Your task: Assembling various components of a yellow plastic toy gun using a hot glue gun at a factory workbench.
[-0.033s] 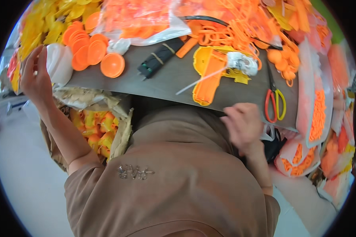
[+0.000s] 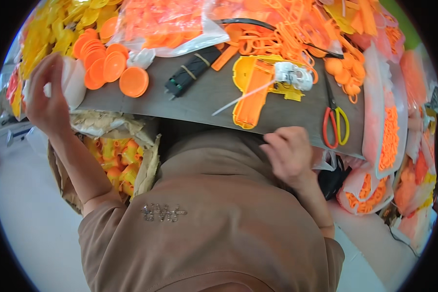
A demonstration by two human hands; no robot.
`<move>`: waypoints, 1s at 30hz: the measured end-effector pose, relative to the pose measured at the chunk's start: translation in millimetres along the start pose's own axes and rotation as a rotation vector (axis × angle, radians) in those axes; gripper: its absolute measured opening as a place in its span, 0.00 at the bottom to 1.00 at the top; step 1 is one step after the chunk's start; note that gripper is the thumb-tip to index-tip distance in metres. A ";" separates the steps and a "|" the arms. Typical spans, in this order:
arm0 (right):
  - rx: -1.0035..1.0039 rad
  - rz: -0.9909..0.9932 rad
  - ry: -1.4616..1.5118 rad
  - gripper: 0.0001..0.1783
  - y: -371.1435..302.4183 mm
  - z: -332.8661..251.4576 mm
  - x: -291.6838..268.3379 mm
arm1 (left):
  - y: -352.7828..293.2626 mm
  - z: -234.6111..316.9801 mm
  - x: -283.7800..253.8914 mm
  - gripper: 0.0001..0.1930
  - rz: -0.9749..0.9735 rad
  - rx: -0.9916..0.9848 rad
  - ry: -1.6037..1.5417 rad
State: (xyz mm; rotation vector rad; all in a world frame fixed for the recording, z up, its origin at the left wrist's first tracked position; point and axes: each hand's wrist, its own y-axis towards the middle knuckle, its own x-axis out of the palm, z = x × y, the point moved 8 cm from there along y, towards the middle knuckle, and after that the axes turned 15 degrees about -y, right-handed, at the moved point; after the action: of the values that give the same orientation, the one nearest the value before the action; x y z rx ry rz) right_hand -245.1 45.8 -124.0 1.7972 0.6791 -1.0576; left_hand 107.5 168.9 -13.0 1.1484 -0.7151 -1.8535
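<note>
At the far left, my left hand [image 2: 48, 97] is raised beside a whitish translucent plastic bag or tub [image 2: 74, 80]. Its fingers curl together, and a small white spot shows between them, too blurred to name. My right hand [image 2: 289, 155] hovers at the table's front edge, its fingers loosely bent and apart, with nothing visible in them. Just beyond lies a yellow plastic shell [image 2: 243, 73] with an orange handle-shaped half [image 2: 250, 107] across it. A white motor-like unit [image 2: 294, 76] and a thin white stick [image 2: 241, 99] rest on these.
Red-and-yellow-handled scissors [image 2: 335, 126] lie to the right. A black tool with a rubber band [image 2: 187, 75] and stacked orange discs [image 2: 134, 82] are on the grey table [image 2: 165, 113]. A paper sack [image 2: 151, 163] of orange and yellow parts stands below left. Orange pieces are heaped behind.
My left hand has lowered slightly, its fingers turned inward. My right hand has shifted a little to the left. The things on the table keep their places relative to each other.
</note>
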 end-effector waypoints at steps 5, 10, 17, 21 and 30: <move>0.042 0.078 0.046 0.17 6.9 -7.1 3.0 | -70.3 121.8 152.0 0.22 -0.862 0.408 -0.416; 0.076 0.159 0.098 0.17 -0.2 2.4 -7.3 | -107.2 131.9 183.0 0.22 -0.882 0.642 -0.547; 0.196 0.254 0.125 0.15 -14.4 27.9 -27.4 | -90.8 150.7 196.5 0.13 -0.942 0.712 -0.667; 0.395 0.308 -0.026 0.10 -25.7 80.2 -76.5 | -78.5 175.7 205.2 0.11 -0.943 0.506 -0.877; 0.893 -0.034 -0.559 0.12 -86.3 291.1 -182.9 | -82.3 223.8 245.8 0.11 -0.932 0.349 -0.993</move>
State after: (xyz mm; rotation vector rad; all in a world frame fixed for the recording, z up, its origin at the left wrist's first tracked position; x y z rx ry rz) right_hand -510.3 -181.5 -63.2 2.0272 -0.1568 -1.9821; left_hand -184.0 7.4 -91.6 0.7246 -1.1887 -3.2706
